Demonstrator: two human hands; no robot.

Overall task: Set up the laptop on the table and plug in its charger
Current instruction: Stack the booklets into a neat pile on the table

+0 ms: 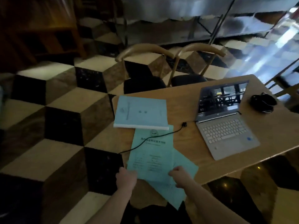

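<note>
Silver-grey and open, the slim laptop (226,125) sits on the right part of the light wooden table (186,101), its dark screen tilted back and catching reflections, its pale keyboard facing the near edge. A thin black charger cable (155,136) leaves the laptop's left side near the hinge, passes a small black block on the tabletop, crosses the papers and drops over the table's left edge toward the floor; where it ends cannot be seen. Just right of the laptop, apart from it, lies a black coiled bundle (263,101) — too dark to tell what it is.

Left of the laptop rests a pale blue bound booklet (140,113), flat, its near edge overlapping the top of a teal printed sheet (152,152). That sheet lies across a second teal sheet (186,168), which sticks out at an angle past the table's near edge.

The left hand (127,177) has its fingers curled round the lower left edge of the upper teal sheet. The right hand (181,175) is curled too, knuckles up, pinching the papers at their lower right.

Beyond the table stand two chairs (145,70) with curved tan backs and black seats — on a floor (56,118) of cream, brown and black cube-pattern tiles.
</note>
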